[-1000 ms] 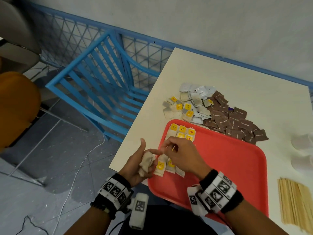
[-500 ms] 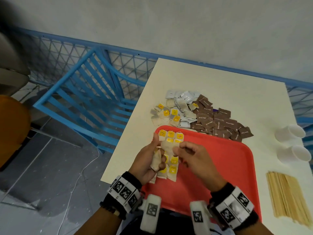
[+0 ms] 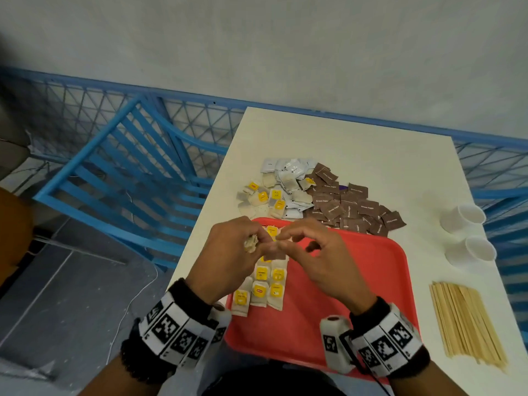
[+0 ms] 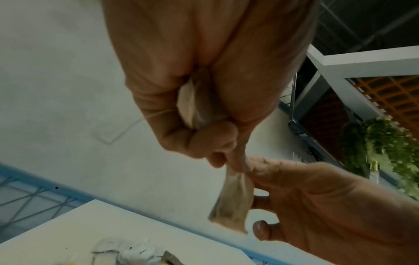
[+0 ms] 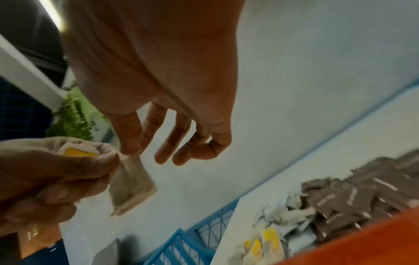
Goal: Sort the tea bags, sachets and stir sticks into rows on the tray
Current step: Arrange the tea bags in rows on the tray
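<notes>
Over the far-left part of the red tray, my left hand grips a crumpled bundle of tea bags; one yellow tag shows in it. My right hand pinches the top of a single tea bag between thumb and forefinger, right at the left hand's fingertips. That bag hangs down below both hands. Rows of yellow-tagged tea bags lie on the tray's left side, partly hidden by the hands.
On the white table beyond the tray lie loose tea bags, white sachets and brown sachets. Wooden stir sticks and two white cups are at the right. A blue chair stands left of the table.
My right hand left the row on the tray and met the left hand higher up. It now pinches one bag at the bundle. Both hands shifted toward the tray's far edge.
</notes>
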Tool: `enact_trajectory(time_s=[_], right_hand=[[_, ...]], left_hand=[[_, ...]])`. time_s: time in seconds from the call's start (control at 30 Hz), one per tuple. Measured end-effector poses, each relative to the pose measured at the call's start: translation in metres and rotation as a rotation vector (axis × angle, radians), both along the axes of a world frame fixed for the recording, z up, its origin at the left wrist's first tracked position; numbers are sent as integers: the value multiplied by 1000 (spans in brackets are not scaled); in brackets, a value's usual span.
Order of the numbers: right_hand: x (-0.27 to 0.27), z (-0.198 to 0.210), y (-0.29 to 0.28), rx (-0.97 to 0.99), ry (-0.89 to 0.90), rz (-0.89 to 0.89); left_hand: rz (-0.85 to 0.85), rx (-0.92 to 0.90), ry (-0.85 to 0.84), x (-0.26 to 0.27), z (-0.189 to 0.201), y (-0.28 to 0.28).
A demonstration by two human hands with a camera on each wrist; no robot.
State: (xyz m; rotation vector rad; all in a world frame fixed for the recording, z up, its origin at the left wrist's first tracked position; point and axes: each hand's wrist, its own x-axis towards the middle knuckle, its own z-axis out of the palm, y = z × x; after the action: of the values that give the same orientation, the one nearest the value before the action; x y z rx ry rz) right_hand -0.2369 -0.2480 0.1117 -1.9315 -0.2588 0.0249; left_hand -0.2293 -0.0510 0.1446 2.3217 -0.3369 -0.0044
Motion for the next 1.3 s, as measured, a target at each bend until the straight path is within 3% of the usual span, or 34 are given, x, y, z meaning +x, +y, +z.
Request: enact_trajectory(time_s=[0.07, 0.23, 0.3, 0.37, 0.43, 0.83, 0.97, 1.07, 1.23, 1.3], right_hand=[[4, 5, 1, 36, -29, -10], [4, 18, 4, 225, 51, -49], [4, 19, 6, 190, 77, 17], [4, 16, 5, 36, 73, 84], [5, 16, 3, -57, 66, 61], [16, 25, 24, -63, -50, 73], [18, 22, 30, -19, 17, 97], [19, 16, 33, 46, 91, 99], [18, -15, 39, -202, 125, 203], [15, -34, 39, -305, 167, 229]], left_hand=[[3, 15, -30, 4, 4, 2], [53, -209, 51, 6, 9, 1], [67, -246, 78, 6, 8, 1], [85, -284, 90, 7, 7, 4], [87, -309, 101, 9, 7, 9], [53, -260, 65, 7, 5, 26], [49, -443, 215, 3, 1, 30], [62, -501, 338, -3, -13, 31], [62, -434, 460, -20, -60, 34], [63, -330, 503, -29, -86, 41]])
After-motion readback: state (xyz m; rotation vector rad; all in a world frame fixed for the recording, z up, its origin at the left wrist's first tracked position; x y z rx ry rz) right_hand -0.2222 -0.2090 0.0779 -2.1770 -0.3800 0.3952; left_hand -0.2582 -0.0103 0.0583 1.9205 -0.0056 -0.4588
